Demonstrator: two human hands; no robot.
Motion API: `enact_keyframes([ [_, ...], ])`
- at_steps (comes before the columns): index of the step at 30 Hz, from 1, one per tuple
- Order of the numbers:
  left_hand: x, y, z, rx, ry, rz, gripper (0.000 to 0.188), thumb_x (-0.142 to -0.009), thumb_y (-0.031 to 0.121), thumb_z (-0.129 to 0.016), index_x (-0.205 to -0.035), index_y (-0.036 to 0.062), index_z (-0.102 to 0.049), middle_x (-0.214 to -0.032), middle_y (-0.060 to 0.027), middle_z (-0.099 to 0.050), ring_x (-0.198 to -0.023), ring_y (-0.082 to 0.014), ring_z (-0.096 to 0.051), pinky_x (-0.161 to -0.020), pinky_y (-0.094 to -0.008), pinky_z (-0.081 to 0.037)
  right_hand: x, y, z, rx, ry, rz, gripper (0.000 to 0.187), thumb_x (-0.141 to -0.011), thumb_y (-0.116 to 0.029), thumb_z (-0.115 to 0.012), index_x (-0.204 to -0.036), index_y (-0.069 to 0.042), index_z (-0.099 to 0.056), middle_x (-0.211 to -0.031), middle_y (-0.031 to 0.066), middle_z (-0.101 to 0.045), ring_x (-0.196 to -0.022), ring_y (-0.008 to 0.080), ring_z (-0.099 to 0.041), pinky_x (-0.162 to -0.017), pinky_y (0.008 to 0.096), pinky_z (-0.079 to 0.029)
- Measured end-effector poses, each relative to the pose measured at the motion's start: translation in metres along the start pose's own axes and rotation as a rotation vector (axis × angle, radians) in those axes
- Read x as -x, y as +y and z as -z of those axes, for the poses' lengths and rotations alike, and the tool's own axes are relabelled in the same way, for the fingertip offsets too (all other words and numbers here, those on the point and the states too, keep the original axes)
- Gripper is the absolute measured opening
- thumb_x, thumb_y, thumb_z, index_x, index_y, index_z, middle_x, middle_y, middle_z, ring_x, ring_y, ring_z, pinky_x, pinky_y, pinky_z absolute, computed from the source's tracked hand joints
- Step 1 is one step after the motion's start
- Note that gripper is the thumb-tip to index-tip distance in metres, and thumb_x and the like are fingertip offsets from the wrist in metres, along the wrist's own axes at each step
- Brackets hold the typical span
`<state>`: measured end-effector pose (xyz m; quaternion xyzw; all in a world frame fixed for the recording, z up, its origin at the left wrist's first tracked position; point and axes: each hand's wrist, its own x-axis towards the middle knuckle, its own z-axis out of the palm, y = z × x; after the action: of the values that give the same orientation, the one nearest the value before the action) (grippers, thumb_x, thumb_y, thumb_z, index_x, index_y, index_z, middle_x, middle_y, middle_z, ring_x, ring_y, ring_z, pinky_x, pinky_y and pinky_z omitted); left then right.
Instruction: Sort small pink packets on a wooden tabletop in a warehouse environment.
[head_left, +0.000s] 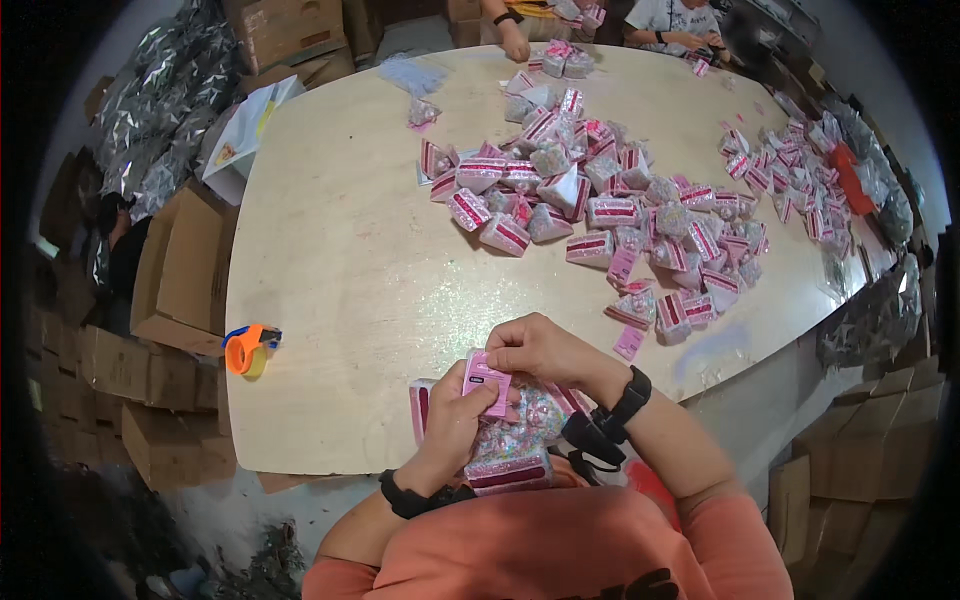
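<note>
Close to my body at the table's near edge, my left hand (455, 420) grips a small pink card tag (484, 372), its thumb pressed over the card's lower part. My right hand (535, 348) pinches the same tag at its upper edge, fingers bent. Just below both hands sit several glittery cake-slice ornaments (508, 470), with pink bands and white, sparkly sides. Whether the tag is joined to one of these ornaments is hidden by my fingers.
A large heap of cake-slice ornaments (480, 173) covers the middle of the pale table (330, 260). More lie at the right (800, 180). An orange tape dispenser (245, 350) rests at the left edge. Cardboard boxes (180, 265) stand beside the table. Other people's hands (515, 45) are at the far side.
</note>
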<state>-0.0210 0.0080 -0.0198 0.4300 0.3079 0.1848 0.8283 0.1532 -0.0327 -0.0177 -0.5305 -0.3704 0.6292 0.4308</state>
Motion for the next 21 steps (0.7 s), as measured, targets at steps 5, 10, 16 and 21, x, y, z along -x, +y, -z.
enact_keyframes([
  [5,0.002,0.002,-0.004,0.008,-0.045,0.025,0.027,-0.088,0.007,-0.053,-0.112,-0.0051,-0.048,-0.095,-0.0168,-0.063,-0.075,-0.0203,-0.064,-0.065,-0.0329,-0.056,0.007,0.004,0.006,-0.285,-0.104,-0.09,0.01,-0.082,-0.008,-0.063,-0.087,0.0,-0.062,-0.074,0.002,-0.062,-0.058,0.0082,-0.056,-0.053,0.0203,-0.044],
  [10,0.005,-0.001,0.0,-0.008,-0.11,0.086,0.03,-0.088,0.011,-0.057,-0.112,-0.0048,-0.048,-0.094,-0.0169,-0.063,-0.076,-0.021,-0.064,-0.067,-0.0336,-0.056,0.012,0.013,0.005,-0.325,-0.151,-0.139,0.011,-0.082,-0.008,-0.062,-0.089,0.001,-0.062,-0.074,0.0025,-0.062,-0.062,0.0097,-0.058,-0.056,0.0223,-0.047],
  [16,0.009,-0.003,0.003,-0.024,-0.215,0.072,0.032,-0.088,0.015,-0.059,-0.112,-0.0046,-0.048,-0.092,-0.0152,-0.064,-0.078,-0.0208,-0.064,-0.071,-0.0333,-0.055,0.022,0.02,-0.008,-0.491,-0.129,-0.093,0.013,-0.084,-0.015,-0.062,-0.084,-0.002,-0.061,-0.068,0.0051,-0.061,-0.054,0.013,-0.058,-0.051,0.0242,-0.046],
  [21,0.013,-0.003,0.001,-0.066,-0.208,0.051,0.03,-0.089,0.015,-0.058,-0.11,-0.0047,-0.05,-0.094,-0.0146,-0.063,-0.078,-0.0202,-0.064,-0.072,-0.0326,-0.055,0.025,0.021,-0.01,-0.53,-0.193,-0.086,0.014,-0.087,-0.016,-0.059,-0.085,-0.002,-0.061,-0.072,0.0062,-0.062,-0.056,0.0134,-0.059,-0.052,0.0233,-0.046],
])
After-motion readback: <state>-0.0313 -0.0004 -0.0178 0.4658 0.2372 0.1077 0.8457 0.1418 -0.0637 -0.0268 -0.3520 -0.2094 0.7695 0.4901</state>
